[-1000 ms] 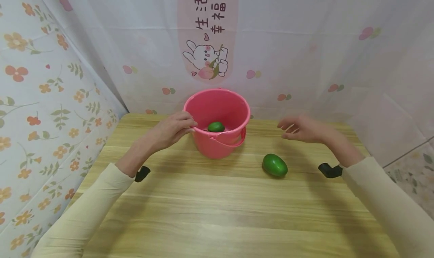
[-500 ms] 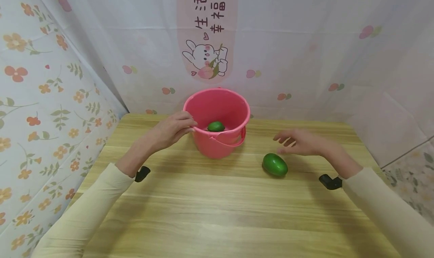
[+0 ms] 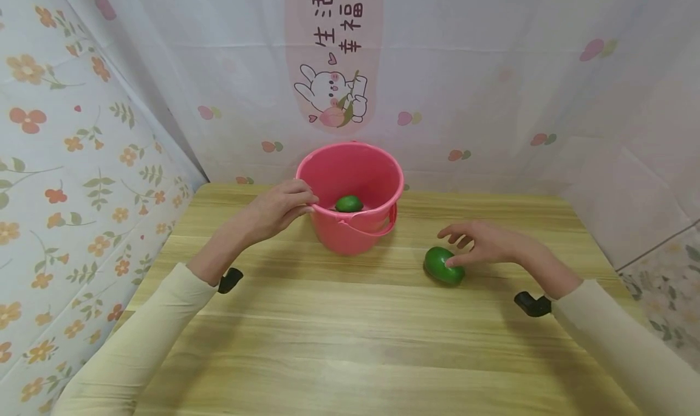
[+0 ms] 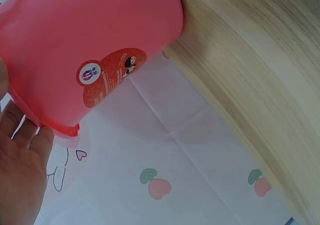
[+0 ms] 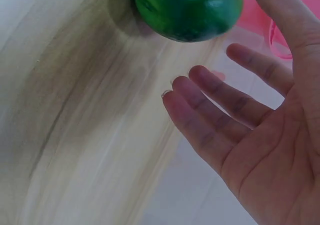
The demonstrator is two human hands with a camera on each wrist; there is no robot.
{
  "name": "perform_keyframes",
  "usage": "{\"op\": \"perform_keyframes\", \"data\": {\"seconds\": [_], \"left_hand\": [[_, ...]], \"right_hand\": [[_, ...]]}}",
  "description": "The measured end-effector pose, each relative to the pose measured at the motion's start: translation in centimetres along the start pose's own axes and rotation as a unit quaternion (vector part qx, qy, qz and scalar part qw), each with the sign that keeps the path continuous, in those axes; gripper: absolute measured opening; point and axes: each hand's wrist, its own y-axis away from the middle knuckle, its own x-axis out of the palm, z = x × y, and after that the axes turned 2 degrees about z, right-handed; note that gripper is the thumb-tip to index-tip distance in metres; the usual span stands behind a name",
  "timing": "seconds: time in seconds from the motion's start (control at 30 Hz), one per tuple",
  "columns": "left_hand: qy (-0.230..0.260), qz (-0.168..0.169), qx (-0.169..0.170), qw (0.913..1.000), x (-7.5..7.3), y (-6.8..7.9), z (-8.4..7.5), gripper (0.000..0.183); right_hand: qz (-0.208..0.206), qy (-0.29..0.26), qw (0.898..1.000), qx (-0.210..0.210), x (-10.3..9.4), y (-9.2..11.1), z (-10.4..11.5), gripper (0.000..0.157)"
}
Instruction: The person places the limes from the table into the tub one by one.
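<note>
A pink plastic bucket (image 3: 350, 237) stands on the table, with a green fruit (image 3: 349, 204) lying inside. My left hand (image 3: 276, 211) holds its left rim; in the left wrist view the fingers curl over the rim and the thumb lies on the outer wall (image 4: 90, 30). To the right of the bucket, another glossy, oval green fruit (image 3: 439, 269), mango-like, lies on the wood. Over it hovers my right hand (image 3: 483, 244), fingers spread and slightly bent, thumb in front of the fruit. The right wrist view shows a gap between the fingers and this fruit (image 5: 190, 10).
The bucket's handle (image 3: 377, 232) hangs down on its front right side. Behind the wooden table (image 3: 339, 325) hangs a printed white curtain (image 3: 465, 88), close to the bucket. A floral sheet (image 3: 82, 179) borders the left side.
My right hand has come down and toward me, from behind the fruit on the table to just over it. The left hand and bucket have stayed still.
</note>
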Motion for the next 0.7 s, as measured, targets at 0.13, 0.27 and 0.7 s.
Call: {"op": "perform_keyframes", "data": {"seconds": [0.13,0.27,0.7], "left_hand": [[0.002,-0.002,0.001,1.0000,0.1,0.1,0.1,0.019],[0.004,-0.005,0.003,1.0000,0.1,0.1,0.1,0.019],[0.004,-0.009,0.006,0.9999,0.2,0.3,0.3,0.021]], "right_hand": [[0.013,-0.004,1.000,-0.004,0.5,-0.1,0.0,0.070],[0.018,-0.011,1.000,-0.002,0.9,-0.2,0.1,0.068],[0.034,-0.027,0.999,0.002,1.3,-0.5,0.3,0.064]]}}
